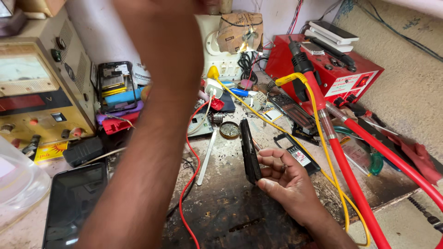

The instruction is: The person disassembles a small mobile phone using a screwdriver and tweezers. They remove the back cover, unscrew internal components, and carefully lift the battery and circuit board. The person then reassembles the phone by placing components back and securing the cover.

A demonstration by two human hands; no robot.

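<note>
My right hand (288, 180) grips a black mobile phone (249, 152), standing it on its long edge above the dark, worn workbench (230, 212). The thumb and fingers curl around the phone's lower right side. My left forearm (152, 129) rises from the bottom left across the middle of the view. Its hand runs out past the top edge, so only a bit near the wrist (184, 9) shows, and I cannot see what it holds.
A beige power supply (37, 83) stands at left, a red rework station (332, 69) at back right with its red hose (355, 184) and a yellow cable (332, 170). A dark-screened phone (74, 203), red wire (189, 175), tweezers (207, 157) and round tin (229, 130) lie nearby.
</note>
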